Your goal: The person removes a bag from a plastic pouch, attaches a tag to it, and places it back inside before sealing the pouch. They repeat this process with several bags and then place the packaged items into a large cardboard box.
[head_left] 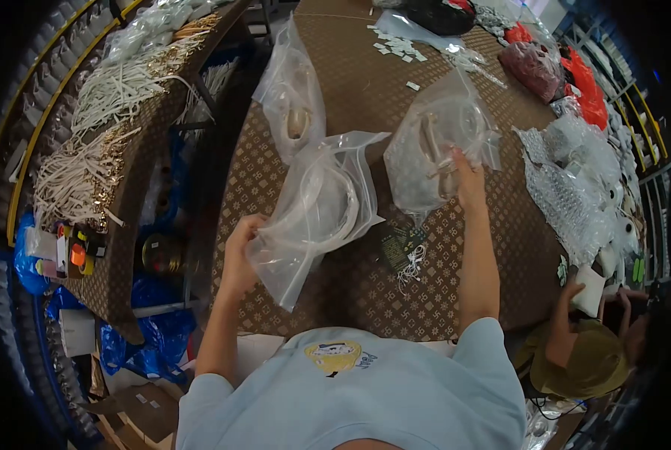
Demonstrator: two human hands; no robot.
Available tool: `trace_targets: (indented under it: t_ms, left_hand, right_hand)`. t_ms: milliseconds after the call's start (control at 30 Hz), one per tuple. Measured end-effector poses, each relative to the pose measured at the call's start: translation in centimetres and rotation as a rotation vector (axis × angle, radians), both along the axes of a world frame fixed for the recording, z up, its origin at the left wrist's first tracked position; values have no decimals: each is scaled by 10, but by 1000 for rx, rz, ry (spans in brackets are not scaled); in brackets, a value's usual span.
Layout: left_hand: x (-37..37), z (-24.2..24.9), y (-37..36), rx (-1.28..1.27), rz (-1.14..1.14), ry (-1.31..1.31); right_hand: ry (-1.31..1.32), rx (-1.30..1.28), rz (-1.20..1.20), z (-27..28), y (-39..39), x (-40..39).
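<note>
My left hand (pixel 239 244) is closed on the left edge of a clear plastic bag (pixel 317 202). A pale curved strap shows through the film of this bag. Farther right, my right hand (pixel 468 178) grips a second clear bag (pixel 414 169) on the table, with light-coloured straps inside. Behind the left bag lies a third clear bag (pixel 294 90), holding something beige with a gold-toned loop. Between my arms are dark printed tags (pixel 395 249) and a small tangle of white strings (pixel 412 268).
Small white labels (pixel 399 45) are scattered at the table's far end. Bubble wrap (pixel 568 187) and red bags (pixel 584 90) line the right side. A side table at left bears bundles of pale straps (pixel 80 172). Another person in an olive hat (pixel 590 360) is at lower right.
</note>
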State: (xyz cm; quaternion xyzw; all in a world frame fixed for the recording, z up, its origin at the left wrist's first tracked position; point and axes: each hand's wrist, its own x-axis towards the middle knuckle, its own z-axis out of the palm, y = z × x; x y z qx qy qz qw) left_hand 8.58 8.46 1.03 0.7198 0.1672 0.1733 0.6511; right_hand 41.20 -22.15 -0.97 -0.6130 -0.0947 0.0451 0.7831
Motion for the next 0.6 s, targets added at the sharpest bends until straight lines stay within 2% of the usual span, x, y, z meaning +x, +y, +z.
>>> trace_targets:
  t_ms: [67,133,167,233,267,333,367,433,467,533,600]
  left_hand:
    - [-29,10,3,57,15,-10]
    - [-57,10,10,45,-9,96]
    - [-66,4,13,41,-2,101]
    - [-79,-7,15,-303,-116,51]
    - [-86,-9,13,-312,-118,65]
    - [-87,8,3,-137,-79,198]
    - [-88,14,-2,-141,-89,202]
    - [-89,23,-9,211,-139,283]
    - [-91,22,-11,210,-144,282]
    - [-97,22,-12,227,-73,231]
    - [-100,5,-15,285,-40,146]
  right_hand:
    - [38,-60,44,3,-10,15]
    - [3,-356,33,14,-19,14]
    - [6,-360,41,19,-17,7]
    - [-146,-423,-16,28,-14,-11]
    - [-132,-432,-16,29,-15,-18]
    - [-85,-382,-141,31,-19,-26]
    - [-80,-388,-150,32,-22,-33]
    - [-73,-253,-135,32,-24,-48]
    - [-73,-255,-140,32,-24,-56]
    - [-288,-475,-295,29,-21,-81]
    - [-532,-818,-179,36,-9,-123]
